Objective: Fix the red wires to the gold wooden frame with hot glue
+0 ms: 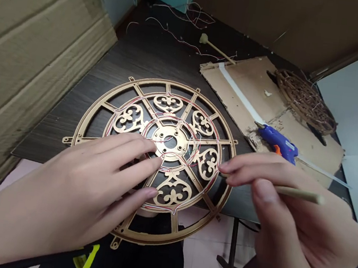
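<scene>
A round gold-coloured openwork frame (180, 143), with spokes and scroll ornaments, lies partly over the table's front edge. Thin red and white wires (186, 204) run along its inner rings and around the hub. My left hand (94, 175) rests on the frame's left side, fingers stretched out, the fingertips near the hub. That hand covers part of the left spokes and ornaments. Between the thumb and fingers of my right hand (298, 229) is a thin wooden stick (299, 194). Its front end points at the frame's right side, near the outer wire ring; the fingers partly hide the tip.
A blue glue gun (277, 140) lies on a cardboard sheet (244, 74) at the right. Behind it sits a brown openwork disc (305, 100). Loose wires (184, 42) and a stick with a lumpy end (204, 39) are at the back. Cardboard (42, 45) stands left.
</scene>
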### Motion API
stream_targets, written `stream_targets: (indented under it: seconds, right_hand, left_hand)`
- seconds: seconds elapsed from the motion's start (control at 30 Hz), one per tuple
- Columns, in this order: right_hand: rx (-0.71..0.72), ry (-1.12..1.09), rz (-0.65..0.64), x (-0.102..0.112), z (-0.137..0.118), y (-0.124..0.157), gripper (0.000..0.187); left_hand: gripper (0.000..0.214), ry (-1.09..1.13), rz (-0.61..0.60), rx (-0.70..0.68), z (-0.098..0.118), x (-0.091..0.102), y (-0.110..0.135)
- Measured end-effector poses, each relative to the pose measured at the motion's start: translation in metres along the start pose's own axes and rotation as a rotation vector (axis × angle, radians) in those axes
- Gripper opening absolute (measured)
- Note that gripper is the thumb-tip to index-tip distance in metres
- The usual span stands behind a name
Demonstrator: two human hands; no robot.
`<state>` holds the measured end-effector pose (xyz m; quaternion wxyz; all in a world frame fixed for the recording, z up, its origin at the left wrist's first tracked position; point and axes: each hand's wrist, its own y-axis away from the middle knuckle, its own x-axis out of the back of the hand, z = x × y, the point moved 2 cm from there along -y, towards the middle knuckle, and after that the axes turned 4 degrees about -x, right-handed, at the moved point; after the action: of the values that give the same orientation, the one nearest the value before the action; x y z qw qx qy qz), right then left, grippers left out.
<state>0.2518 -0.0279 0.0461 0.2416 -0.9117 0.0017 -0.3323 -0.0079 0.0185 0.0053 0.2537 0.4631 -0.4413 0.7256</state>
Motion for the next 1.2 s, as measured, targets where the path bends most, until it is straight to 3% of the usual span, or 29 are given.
stream_targets:
  seconds: [0.1, 0.27, 0.53, 0.97, 1.2]
  right_hand:
    - [-0.011, 0.036, -0.058, 0.0, -0.004, -0.015, 0.023]
    - [0.082, 0.164, -0.287, -0.022, 0.002, -0.032, 0.018]
    - [0.104, 0.172, -0.458, -0.037, 0.013, -0.052, 0.018]
    - [0.17, 0.303, -0.508, -0.04, 0.017, -0.065, 0.019]
    - [0.228, 0.446, -0.646, -0.037, 0.012, -0.075, 0.022]
  left_hand:
    - [0.021, 0.003, -0.002, 0.017, -0.002, 0.002, 0.005]
    - [0.022, 0.012, 0.025, 0.03, 0.0, 0.0, 0.007]
    - [0.021, 0.065, 0.017, 0.049, 0.001, -0.005, 0.005]
    - [0.013, 0.062, 0.033, 0.014, -0.001, -0.002, 0.003]
    - [0.015, 0.062, 0.037, 0.027, -0.002, -0.005, 0.004]
